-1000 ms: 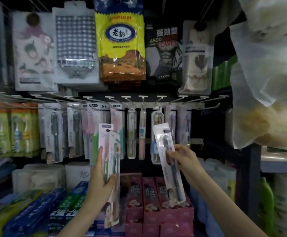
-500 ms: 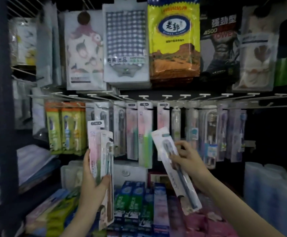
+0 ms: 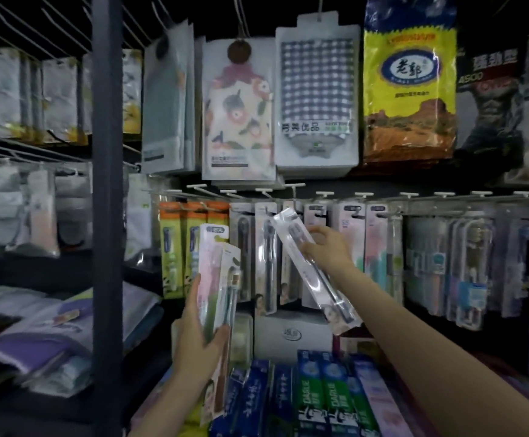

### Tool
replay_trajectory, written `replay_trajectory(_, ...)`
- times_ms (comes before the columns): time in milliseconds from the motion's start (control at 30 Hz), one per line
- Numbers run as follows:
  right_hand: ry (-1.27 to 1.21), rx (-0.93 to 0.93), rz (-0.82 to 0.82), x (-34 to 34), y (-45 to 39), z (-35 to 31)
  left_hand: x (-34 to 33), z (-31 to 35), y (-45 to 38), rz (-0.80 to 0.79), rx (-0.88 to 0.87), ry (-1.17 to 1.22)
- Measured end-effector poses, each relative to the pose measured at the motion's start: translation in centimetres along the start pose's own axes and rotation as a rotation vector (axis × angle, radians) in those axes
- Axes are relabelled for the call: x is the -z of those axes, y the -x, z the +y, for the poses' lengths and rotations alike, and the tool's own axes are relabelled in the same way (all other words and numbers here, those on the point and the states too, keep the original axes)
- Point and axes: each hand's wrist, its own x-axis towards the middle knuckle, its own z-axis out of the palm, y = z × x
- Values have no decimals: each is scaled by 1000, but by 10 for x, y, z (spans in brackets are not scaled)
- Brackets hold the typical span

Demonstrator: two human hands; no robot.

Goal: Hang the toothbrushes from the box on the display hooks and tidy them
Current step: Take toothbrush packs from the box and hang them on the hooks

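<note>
My right hand (image 3: pixel 326 247) grips a clear pack with a dark toothbrush (image 3: pixel 315 269), tilted so its top end points up-left and nearly touches a display hook (image 3: pixel 268 212) in the row of white-tipped hooks (image 3: pixel 364 195). My left hand (image 3: pixel 200 339) holds a small stack of toothbrush packs (image 3: pixel 219 275) upright, pink and green ones in front, below and left of that hook. Several toothbrush packs (image 3: pixel 380 247) hang along the row. The box is not in view.
A dark shelf post (image 3: pixel 107 216) stands at the left. Towel and cloth packs (image 3: pixel 316 99) hang above the hooks. Orange and green brush packs (image 3: pixel 175 247) hang at the row's left end. Toothpaste boxes (image 3: pixel 320 395) lie on the shelf below, and a white box (image 3: pixel 291 334) sits behind them.
The view has swung left. My right hand has lifted the dark toothbrush pack up and leftwards to the hooks. My left hand still holds its stack, raised a little.
</note>
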Motion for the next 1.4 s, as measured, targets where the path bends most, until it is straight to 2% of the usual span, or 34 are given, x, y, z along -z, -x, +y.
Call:
replay_trajectory(200,13,-37,110,-20,-13,-5,-4,-1,-11,-70,-52,49)
replay_trajectory(300,-4,-75,168,-26,-14,0,-2,-5,-14,-105,6,113)
replay_trajectory(433,137,-12,208,-27,-16,-1,6,-16,-20,-128,49,137)
replay_trajectory(600,147,-7,227,-28,-13,-3,10,-27,-20,-171,14,118)
replay_trajectory(767,248,104,251,-32,-14,-1,13,-31,-21,-176,37,97)
replay_trajectory(833,154,33,255,-31,-19,0,12,-32,-22,-150,50,125)
replay_trajectory(933,-147,-139,265,-31,-20,3,10,-32,-23,-123,119,154)
replay_trajectory(967,-159,-152,272,-34,-17,3,9,-34,-23,-107,149,169)
replay_trajectory(1033,-52,-105,310,-37,-7,2,10,-35,-24,-82,199,222)
replay_trajectory(1100,72,32,359,-40,13,-1,10,-34,-23,-61,212,267)
replay_trajectory(1133,105,104,338,-43,25,0,9,-34,-23,-56,215,290)
replay_trajectory(1200,129,165,135,-52,47,6,6,-32,-22,-56,215,313)
replay_trajectory(1300,-28,-10,-284,-65,72,8,-4,-29,-26,-94,182,283)
replay_trajectory(1400,-169,-131,-344,-71,73,12,-12,-28,-27,-145,115,217)
